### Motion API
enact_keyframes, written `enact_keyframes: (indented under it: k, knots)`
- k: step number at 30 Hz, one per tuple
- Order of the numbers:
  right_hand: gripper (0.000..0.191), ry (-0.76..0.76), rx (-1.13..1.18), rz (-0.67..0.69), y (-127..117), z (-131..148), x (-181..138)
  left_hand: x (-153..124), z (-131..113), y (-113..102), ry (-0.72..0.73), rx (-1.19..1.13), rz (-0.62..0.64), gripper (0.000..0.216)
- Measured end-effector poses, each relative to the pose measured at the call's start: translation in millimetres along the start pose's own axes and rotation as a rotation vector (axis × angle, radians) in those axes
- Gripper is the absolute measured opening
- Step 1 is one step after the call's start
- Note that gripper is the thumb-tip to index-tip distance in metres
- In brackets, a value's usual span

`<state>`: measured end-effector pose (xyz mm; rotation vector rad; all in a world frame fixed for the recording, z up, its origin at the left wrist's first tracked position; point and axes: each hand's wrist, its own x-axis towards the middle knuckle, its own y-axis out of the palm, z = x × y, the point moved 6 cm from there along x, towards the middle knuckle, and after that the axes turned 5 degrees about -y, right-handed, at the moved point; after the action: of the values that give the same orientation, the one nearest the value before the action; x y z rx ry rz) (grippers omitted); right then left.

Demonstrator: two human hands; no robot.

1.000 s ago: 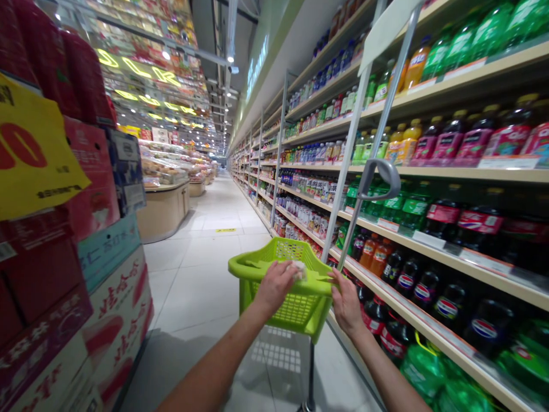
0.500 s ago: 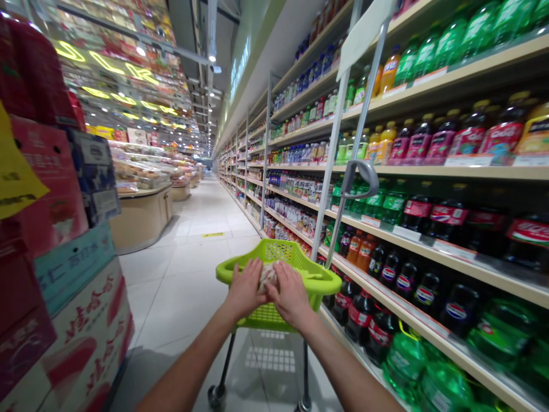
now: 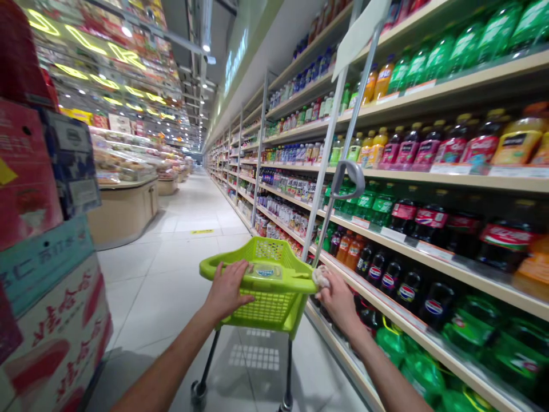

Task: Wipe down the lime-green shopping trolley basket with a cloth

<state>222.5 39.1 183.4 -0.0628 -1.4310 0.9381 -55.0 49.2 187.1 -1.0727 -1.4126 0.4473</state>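
Drinks rack (image 3: pixel 398 174) as ref: yellow floor strip (image 3: pixel 201 232) left of it, display counter (image 3: pixel 124 212) and carton stack (image 3: pixel 47 269) across the aisle.

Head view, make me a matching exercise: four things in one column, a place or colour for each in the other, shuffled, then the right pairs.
Things:
1. Cart
2. Cloth
3. Left hand
4. Pole loop

Place or colour:
A. On the left part of the bar
B. Grey
C. Bright green
D. At the right hand

Pairs: 1-C, 2-D, 3-A, 4-B
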Motion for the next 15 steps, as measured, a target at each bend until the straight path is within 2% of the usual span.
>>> enact_keyframes:
  k: [2, 6, 8, 9, 11, 15]
  knots:
    - [0.039, 0.031, 0.021, -0.037, 1, 4, 0, -1, -4, 0, -0.012, -0.003, -0.006, 0.065]
    - [0.049, -0.152, 0.051, 0.034, 31, 73, 7, -5, -15, 0, -0.023, -0.023, -0.038, 0.062]
    - [0.051, -0.228, 0.029, 0.073, 39, 92, 6, -8, -17, -1, -0.016, -0.034, -0.058, 0.06]
    - [0.049, -0.254, 0.019, 0.088, 39, 91, 4, -10, -17, -3, -0.012, -0.039, -0.067, 0.059]
    - [0.043, -0.257, 0.006, 0.087, 29, 70, -1, -13, -15, -5, -0.003, -0.046, -0.079, 0.057]
    - [0.033, -0.048, 0.029, -0.066, -1, 9, -3, -15, -14, -8, -0.001, -0.06, -0.08, 0.057]
